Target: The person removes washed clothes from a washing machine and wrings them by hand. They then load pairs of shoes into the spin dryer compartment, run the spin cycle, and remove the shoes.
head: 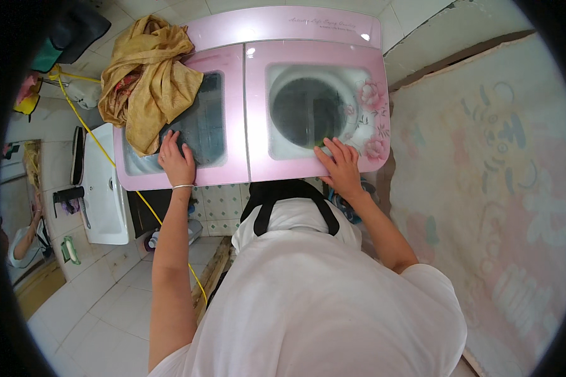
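Observation:
Before me stands a pink twin-tub washing machine [285, 28] with two see-through lids, both down. My left hand [176, 160] rests on the left lid [210, 136], close to the low end of a heap of gold patterned fabric [153, 80]. That fabric lies over the lid's far left part and hides it; some red shows among its folds. On the near edge of the flower-printed right lid [309, 110] lies my right hand [342, 165], fingers spread. A round dark tub opening shows through this lid. Neither hand holds anything.
A white washbasin [106, 198] is left of the machine, with a yellow cord [92, 134] running past it. A mirror [28, 212] hangs at the far left. On the right, a printed cloth or sheet [486, 188] covers a large surface. Bottles [193, 229] stand low near the basin.

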Available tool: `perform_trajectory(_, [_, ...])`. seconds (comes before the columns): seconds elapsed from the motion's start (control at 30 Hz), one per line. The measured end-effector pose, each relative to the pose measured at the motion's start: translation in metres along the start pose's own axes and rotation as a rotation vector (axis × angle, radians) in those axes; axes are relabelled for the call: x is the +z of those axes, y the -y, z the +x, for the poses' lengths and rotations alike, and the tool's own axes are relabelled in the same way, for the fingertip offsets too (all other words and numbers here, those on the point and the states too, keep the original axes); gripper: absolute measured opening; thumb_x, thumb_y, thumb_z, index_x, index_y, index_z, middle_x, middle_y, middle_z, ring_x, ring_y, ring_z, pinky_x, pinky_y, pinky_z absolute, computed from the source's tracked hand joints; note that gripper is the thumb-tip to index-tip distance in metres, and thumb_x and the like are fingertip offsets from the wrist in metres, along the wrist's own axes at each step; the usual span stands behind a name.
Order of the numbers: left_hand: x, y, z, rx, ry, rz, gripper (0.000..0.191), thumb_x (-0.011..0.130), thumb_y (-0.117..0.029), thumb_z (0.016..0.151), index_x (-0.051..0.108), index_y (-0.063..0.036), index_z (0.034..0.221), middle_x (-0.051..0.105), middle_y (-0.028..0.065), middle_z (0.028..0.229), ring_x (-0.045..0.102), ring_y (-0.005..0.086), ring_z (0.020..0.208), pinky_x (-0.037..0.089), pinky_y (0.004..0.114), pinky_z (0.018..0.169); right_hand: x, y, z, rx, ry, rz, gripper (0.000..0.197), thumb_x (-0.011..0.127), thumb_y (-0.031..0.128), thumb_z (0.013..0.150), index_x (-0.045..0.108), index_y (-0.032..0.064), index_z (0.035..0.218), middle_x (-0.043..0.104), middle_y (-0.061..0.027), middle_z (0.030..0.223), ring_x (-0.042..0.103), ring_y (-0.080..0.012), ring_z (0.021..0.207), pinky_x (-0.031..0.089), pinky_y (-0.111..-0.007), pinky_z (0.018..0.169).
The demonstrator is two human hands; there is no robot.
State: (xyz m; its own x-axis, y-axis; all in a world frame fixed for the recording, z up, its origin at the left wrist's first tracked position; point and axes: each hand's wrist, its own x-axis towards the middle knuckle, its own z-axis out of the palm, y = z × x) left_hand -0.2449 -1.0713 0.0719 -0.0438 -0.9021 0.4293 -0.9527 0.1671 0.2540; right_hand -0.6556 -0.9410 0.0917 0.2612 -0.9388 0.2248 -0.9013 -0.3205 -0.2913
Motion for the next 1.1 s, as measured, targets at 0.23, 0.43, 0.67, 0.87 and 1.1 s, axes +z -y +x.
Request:
perform_trajectory(0.23, [0.001, 0.001, 0.0, 0.003, 0.007, 0.007, 0.038, 0.051, -0.021, 0.09, 0.052, -0.0081, 0.125, 0.049, 0.0093, 0.137, 0.043, 0.0275, 0.128, 0.026, 0.042, 0.105, 0.003, 0.002, -0.001, 0.01, -0.002, -0.015, 0.082, 0.082, 0.029, 0.06, 0.049, 0.0198, 0.134, 0.041, -0.0093, 0.14, 0.036, -0.029, 0.131, 0.029, -0.049, 0.103])
perform_trajectory(0.43, [0.001, 0.003, 0.0, -0.014, 0.023, -0.002, 0.038, 0.051, -0.021, 0.09, 0.052, -0.0082, 0.126, 0.048, 0.0098, 0.137, 0.042, 0.0274, 0.129, 0.026, 0.042, 0.105, 0.004, 0.003, 0.0, -0.006, -0.012, -0.089, 0.084, 0.084, 0.031, 0.057, 0.049, 0.0195, 0.132, 0.043, -0.0096, 0.138, 0.038, -0.0287, 0.129, 0.03, -0.048, 0.101])
perform_trajectory(0.67, [-0.002, 0.0, 0.0, -0.03, 0.031, 0.004, 0.038, 0.052, -0.021, 0.09, 0.052, -0.0083, 0.126, 0.049, 0.0098, 0.136, 0.042, 0.0272, 0.129, 0.025, 0.042, 0.106, 0.006, 0.004, 0.002, -0.025, -0.05, -0.146, 0.083, 0.084, 0.034, 0.056, 0.049, 0.0195, 0.13, 0.044, -0.0083, 0.136, 0.041, -0.028, 0.127, 0.031, -0.047, 0.1])
perform_trajectory(0.87, [-0.002, -0.001, 0.0, -0.029, 0.024, -0.005, 0.038, 0.052, -0.02, 0.09, 0.051, -0.0086, 0.126, 0.048, 0.0094, 0.136, 0.042, 0.0269, 0.129, 0.025, 0.041, 0.106, 0.001, 0.006, 0.005, 0.011, -0.019, -0.075, 0.082, 0.083, 0.032, 0.054, 0.051, 0.0184, 0.128, 0.043, -0.0082, 0.136, 0.04, -0.029, 0.126, 0.029, -0.047, 0.102])
perform_trajectory(1.1, [-0.003, -0.001, 0.001, -0.043, 0.027, -0.017, 0.038, 0.053, -0.018, 0.089, 0.052, -0.0092, 0.126, 0.048, 0.0085, 0.137, 0.042, 0.0266, 0.129, 0.025, 0.041, 0.106, -0.004, 0.007, 0.008, -0.017, -0.044, -0.099, 0.085, 0.084, 0.035, 0.054, 0.049, 0.0175, 0.13, 0.043, -0.0084, 0.135, 0.04, -0.0278, 0.126, 0.03, -0.048, 0.1])
